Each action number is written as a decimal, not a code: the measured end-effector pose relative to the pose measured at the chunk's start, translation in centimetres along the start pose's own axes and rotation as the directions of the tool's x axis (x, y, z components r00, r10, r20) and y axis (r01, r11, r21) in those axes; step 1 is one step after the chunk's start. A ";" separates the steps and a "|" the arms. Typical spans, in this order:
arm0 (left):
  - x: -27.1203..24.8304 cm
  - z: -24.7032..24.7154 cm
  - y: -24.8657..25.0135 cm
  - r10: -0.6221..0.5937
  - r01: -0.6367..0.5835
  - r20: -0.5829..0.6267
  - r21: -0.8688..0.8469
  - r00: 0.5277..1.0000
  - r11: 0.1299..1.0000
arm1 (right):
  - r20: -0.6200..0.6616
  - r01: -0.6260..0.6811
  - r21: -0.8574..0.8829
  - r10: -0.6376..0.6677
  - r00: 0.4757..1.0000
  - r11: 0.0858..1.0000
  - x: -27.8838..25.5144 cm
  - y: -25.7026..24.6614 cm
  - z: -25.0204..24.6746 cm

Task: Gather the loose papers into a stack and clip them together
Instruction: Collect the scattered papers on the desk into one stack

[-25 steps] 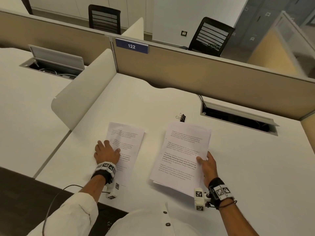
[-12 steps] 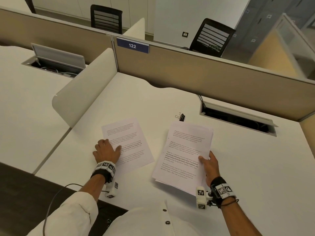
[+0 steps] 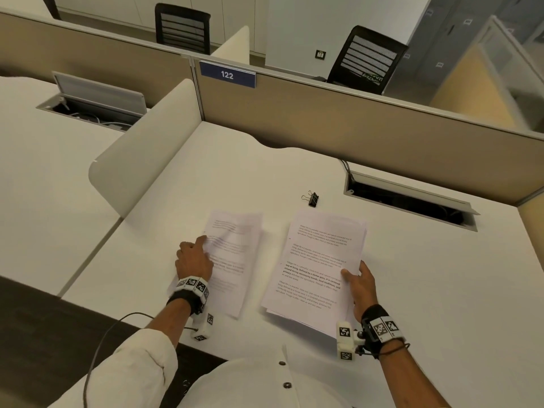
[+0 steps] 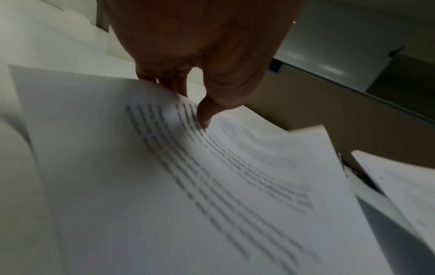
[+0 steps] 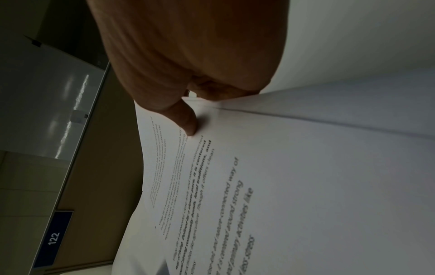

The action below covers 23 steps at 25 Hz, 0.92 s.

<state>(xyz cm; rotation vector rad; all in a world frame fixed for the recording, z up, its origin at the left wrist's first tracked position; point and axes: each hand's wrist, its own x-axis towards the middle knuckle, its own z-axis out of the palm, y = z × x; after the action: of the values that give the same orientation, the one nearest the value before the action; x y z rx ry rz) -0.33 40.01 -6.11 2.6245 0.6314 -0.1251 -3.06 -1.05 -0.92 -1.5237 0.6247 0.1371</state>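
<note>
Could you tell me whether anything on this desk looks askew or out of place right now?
Nothing is damaged. The papers are not yet one stack: the left hand pinches a blurred sheet, the right hand grips an unevenly fanned pile. The binder clip lies unused beyond them.

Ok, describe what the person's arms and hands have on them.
Both hands, left hand and right hand, are bare. Each wrist carries a black strap with black-and-white square marker tags and a small white camera block. The left arm has a rolled-up white sleeve and a thin dark cable; the right forearm is bare.
</note>
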 end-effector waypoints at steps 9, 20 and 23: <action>1.4 -2.9 2.6 0.135 -0.057 0.094 -0.577 0.986 0.814 | -0.032 -0.019 0.037 0.020 0.999 0.999 -0.2 0.5 -1.0; -0.3 -6.0 11.0 0.431 -0.092 0.160 -0.857 0.888 0.507 | -0.046 -0.025 0.062 0.027 0.999 0.998 -0.5 1.0 -2.5; -2.1 -3.0 12.3 0.405 -0.040 0.228 -0.832 0.885 0.554 | -0.036 -0.024 0.122 0.029 0.999 0.992 -0.6 0.4 -2.3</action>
<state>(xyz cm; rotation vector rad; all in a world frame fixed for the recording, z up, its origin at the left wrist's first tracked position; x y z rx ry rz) 3.37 30.57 1.78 1.6569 0.1115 -0.2204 -4.42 -3.06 -0.80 -1.4032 0.6716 0.0896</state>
